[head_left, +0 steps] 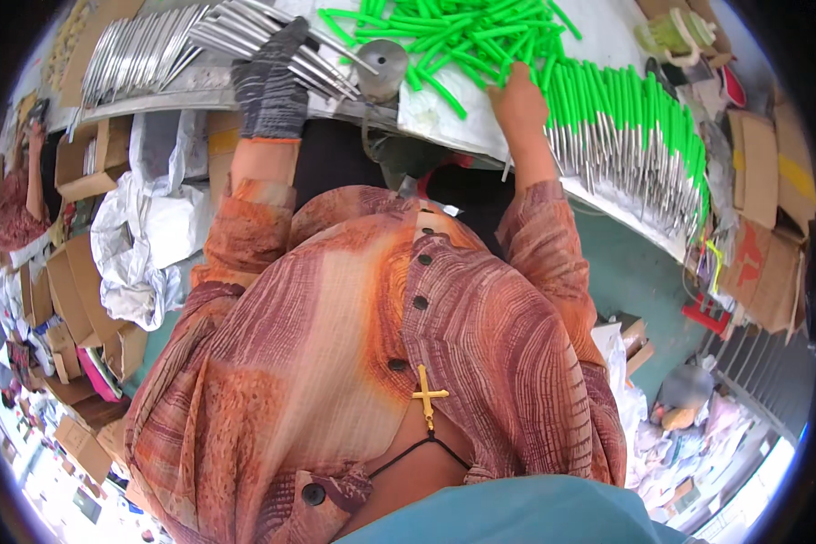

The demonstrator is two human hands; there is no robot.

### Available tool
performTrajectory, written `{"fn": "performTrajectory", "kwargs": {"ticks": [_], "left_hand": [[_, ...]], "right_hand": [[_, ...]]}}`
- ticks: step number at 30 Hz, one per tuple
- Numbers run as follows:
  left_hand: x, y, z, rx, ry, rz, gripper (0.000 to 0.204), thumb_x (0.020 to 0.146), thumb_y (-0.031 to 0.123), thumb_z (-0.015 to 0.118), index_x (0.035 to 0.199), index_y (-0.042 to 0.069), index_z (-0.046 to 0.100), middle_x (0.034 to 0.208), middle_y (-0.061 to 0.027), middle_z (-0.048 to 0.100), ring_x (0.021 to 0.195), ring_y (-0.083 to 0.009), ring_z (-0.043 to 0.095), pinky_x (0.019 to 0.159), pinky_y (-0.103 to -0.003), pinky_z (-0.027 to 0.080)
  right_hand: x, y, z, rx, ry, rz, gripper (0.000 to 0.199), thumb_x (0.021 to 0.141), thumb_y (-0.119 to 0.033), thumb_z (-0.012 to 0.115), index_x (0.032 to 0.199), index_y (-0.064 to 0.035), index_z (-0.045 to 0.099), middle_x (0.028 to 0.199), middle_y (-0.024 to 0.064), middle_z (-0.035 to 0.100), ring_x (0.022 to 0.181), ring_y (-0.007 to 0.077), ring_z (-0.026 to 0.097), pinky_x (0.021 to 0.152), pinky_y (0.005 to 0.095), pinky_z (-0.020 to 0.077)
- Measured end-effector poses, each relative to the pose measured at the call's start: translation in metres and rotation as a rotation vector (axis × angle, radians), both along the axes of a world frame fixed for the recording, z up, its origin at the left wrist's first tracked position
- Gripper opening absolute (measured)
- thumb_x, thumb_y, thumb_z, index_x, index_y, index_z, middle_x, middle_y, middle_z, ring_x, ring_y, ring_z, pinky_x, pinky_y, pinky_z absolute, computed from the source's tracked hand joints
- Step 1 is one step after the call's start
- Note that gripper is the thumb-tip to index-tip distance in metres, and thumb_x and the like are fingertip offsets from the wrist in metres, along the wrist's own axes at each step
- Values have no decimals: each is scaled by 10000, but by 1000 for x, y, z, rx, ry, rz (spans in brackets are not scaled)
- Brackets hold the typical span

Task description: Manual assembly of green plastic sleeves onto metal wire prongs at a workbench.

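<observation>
Right now, at the upper left of the frame, the gloved left hand [276, 91] is closed around a fanned bunch of metal rods [245, 36], just beside a round metal piece [383, 71] at top centre! Over at upper centre-right, the bare right hand [521, 107] has its fingers curled at the edge of the loose green tubes [467, 36]; whether it grips one, I cannot tell. Green-sleeved rods [630, 109] line the table [426, 113] at upper right, more bare rods [136, 59] far upper left.
</observation>
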State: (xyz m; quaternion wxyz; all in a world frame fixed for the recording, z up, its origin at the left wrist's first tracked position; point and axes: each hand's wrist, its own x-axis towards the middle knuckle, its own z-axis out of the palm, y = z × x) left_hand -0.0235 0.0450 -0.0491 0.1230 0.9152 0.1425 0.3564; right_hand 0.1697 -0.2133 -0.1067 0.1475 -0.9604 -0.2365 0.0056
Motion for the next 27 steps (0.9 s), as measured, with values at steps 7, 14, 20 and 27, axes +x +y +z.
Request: {"fn": "performTrajectory", "kwargs": {"ticks": [7,14,20,27], "left_hand": [[22,-34,18,-1100,-506,-84,170,771,51,656,936,28,628,861,-44,647,772,-114,588,700,-261,461],[23,-56,24,-883,-348,-209,214,729,17,709,930,38,639,877,-51,651,766,-107,607,666,-253,491],[20,-65,51,-1427,-264,-280,224,759,95,699,965,23,651,851,-36,659,741,-96,607,642,-240,484],[20,-62,48,-1480,-249,-276,218,736,77,713,936,11,654,839,-54,664,704,-93,605,618,-231,496]], "right_hand": [[-23,22,54,732,269,29,635,729,-117,617,1279,-3,320,812,171,636,740,328,625,641,405,497],[-57,52,127,1599,793,181,570,840,4,540,1291,10,192,985,212,545,761,258,612,677,351,552],[-57,61,131,1711,880,261,526,838,6,547,1259,-5,231,985,224,558,790,282,619,682,362,557],[-61,72,133,1718,823,320,532,836,47,526,1258,-13,207,1030,222,527,848,295,608,719,386,560]]}}
